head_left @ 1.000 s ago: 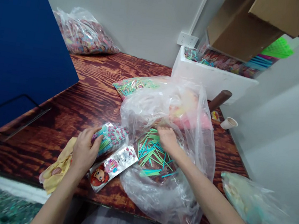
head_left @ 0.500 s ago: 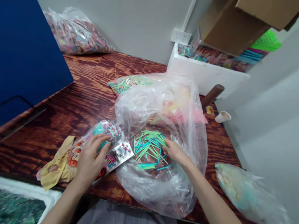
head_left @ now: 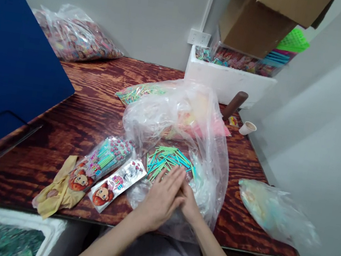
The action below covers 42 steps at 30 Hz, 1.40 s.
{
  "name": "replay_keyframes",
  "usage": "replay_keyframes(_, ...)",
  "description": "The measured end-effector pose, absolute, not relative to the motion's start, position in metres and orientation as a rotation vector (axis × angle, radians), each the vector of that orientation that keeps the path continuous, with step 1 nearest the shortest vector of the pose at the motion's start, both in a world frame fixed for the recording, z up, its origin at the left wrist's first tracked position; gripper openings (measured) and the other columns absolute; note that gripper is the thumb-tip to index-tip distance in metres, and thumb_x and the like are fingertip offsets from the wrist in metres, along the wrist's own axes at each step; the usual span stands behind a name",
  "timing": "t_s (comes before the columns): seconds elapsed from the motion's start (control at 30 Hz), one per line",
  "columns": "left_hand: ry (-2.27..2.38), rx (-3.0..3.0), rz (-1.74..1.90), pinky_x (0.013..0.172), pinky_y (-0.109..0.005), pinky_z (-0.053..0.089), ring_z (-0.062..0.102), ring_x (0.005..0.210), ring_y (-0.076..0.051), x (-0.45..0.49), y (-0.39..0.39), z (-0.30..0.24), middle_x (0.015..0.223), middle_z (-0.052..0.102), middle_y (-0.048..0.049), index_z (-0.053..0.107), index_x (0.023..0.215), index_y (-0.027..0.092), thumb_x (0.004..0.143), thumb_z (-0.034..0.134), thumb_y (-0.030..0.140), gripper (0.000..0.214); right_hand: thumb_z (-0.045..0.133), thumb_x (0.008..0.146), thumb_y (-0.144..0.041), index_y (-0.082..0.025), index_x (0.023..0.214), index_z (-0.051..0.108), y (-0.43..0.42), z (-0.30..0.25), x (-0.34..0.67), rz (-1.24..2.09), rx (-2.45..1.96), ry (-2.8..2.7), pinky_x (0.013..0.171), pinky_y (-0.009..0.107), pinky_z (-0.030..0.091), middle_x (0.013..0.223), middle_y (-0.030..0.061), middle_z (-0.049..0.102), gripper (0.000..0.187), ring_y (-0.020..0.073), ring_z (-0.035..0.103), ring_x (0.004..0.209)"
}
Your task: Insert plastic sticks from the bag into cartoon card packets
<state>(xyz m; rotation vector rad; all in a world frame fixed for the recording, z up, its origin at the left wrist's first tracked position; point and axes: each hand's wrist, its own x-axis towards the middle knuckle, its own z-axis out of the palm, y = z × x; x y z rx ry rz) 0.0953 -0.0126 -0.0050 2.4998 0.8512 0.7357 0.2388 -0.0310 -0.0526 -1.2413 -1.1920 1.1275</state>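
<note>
At left, tabletop (head_left: 92,105) shows between blue panel (head_left: 16,45) and filled packet (head_left: 103,163). Loose sticks (head_left: 170,159) lie at centre, just above the straight-fingered left hand (head_left: 159,201), meeting the right hand (head_left: 190,203); any grip, I cannot tell. Rightward, wood reaches the table's edge.

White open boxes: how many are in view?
2. One, the back box, stands at the table's far right; the other, the front box, is at the picture's lower left, partly cut off. More may be hidden behind the blue panel.
</note>
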Motion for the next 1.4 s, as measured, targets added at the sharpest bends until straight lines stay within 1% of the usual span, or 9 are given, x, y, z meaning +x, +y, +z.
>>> replay_keyframes(0.17,1.0,2.457,0.824,0.114,-0.046,0.035,0.037,0.143,-0.024,0.07,-0.011,-0.012,0.154,0.042,-0.011,0.031,0.151,0.025,0.099,0.044,0.03,0.053,0.056,0.089,-0.031,-0.023,0.095,0.068,-0.037,-0.051,0.245,1.149,-1.29,-1.231,0.084,0.034,0.049,0.09,0.0034,0.07,0.016,0.0215,0.063,0.085)
replay_keyframes(0.27,1.356,2.342,1.009,0.1,-0.043,0.046,0.058,0.118,-0.025,0.025,-0.004,-0.023,0.123,0.065,-0.0109,0.057,0.127,0.022,0.098,0.047,0.027,0.031,0.054,0.091,-0.026,-0.023,0.093,0.068,-0.041,-0.05,0.249,1.204,-1.277,-1.219,0.077,0.031,0.048,0.087,0.0012,0.069,0.014,0.0183,0.062,0.077)
replay_keyframes(0.33,1.633,2.342,0.979,0.094,-0.045,0.047,0.06,0.106,-0.028,-0.002,-0.001,-0.034,0.111,0.068,-0.0119,0.064,0.113,0.019,0.097,0.048,0.03,0.025,0.054,0.092,-0.027,-0.023,0.094,0.068,-0.044,-0.053,0.25,1.221,-1.271,-1.201,0.077,0.03,0.047,0.087,0.001,0.069,0.014,0.018,0.062,0.077)
replay_keyframes(0.5,1.917,2.432,0.736,0.092,-0.048,0.046,0.057,0.107,-0.032,-0.025,0.0,-0.053,0.12,0.063,-0.0165,0.059,0.124,0.013,0.095,0.049,0.036,0.038,0.056,0.092,-0.029,-0.023,0.095,0.069,-0.046,-0.063,0.25,1.194,-1.296,-1.222,0.079,0.03,0.046,0.092,0.0021,0.069,0.014,0.0192,0.063,0.085)
replay_keyframes(0.63,1.95,2.337,0.893,0.089,-0.044,0.047,0.057,0.102,-0.03,-0.02,0.003,-0.051,0.111,0.063,-0.0152,0.054,0.13,0.014,0.095,0.05,0.039,0.043,0.055,0.093,-0.03,-0.023,0.096,0.069,-0.047,-0.065,0.251,1.191,-1.305,-1.239,0.079,0.03,0.046,0.092,0.0021,0.069,0.015,0.0191,0.063,0.085)
replay_keyframes(0.8,1.815,2.184,1.088,0.078,-0.035,0.047,0.059,0.085,-0.022,-0.024,0.007,-0.046,0.086,0.061,-0.0054,0.061,0.095,0.019,0.094,0.052,0.033,0.017,0.057,0.093,-0.03,-0.023,0.095,0.069,-0.048,-0.065,0.25,1.175,-1.305,-1.237,0.078,0.03,0.046,0.091,0.0017,0.068,0.014,0.0191,0.062,0.085)
replay_keyframes(0.9,1.739,2.199,1.11,0.076,-0.032,0.046,0.059,0.083,-0.02,-0.027,0.007,-0.047,0.082,0.062,-0.0044,0.06,0.081,0.02,0.095,0.052,0.03,0.019,0.057,0.093,-0.031,-0.024,0.096,0.07,-0.048,-0.065,0.249,1.187,-1.294,-1.234,0.077,0.03,0.046,0.089,0.0019,0.068,0.015,0.0192,0.062,0.082)
replay_keyframes(1.33,1.766,2.25,1.021,0.082,-0.034,0.049,0.069,0.093,-0.024,-0.039,0.009,-0.052,0.107,0.074,-0.011,0.062,0.126,0.019,0.099,0.041,0.03,0.036,0.058,0.092,-0.025,-0.024,0.097,0.072,-0.048,-0.065,0.25,1.171,-1.265,-1.224,0.075,0.029,0.046,0.085,0.0007,0.067,0.014,0.018,0.062,0.079)
replay_keyframes(1.4,1.839,2.19,1.07,0.081,-0.034,0.049,0.069,0.091,-0.024,-0.04,0.009,-0.05,0.107,0.074,-0.012,0.063,0.123,0.017,0.098,0.043,0.031,0.035,0.058,0.092,-0.026,-0.023,0.096,0.072,-0.047,-0.065,0.249,1.165,-1.27,-1.219,0.075,0.028,0.046,0.083,0.0004,0.066,0.014,0.018,0.062,0.079)
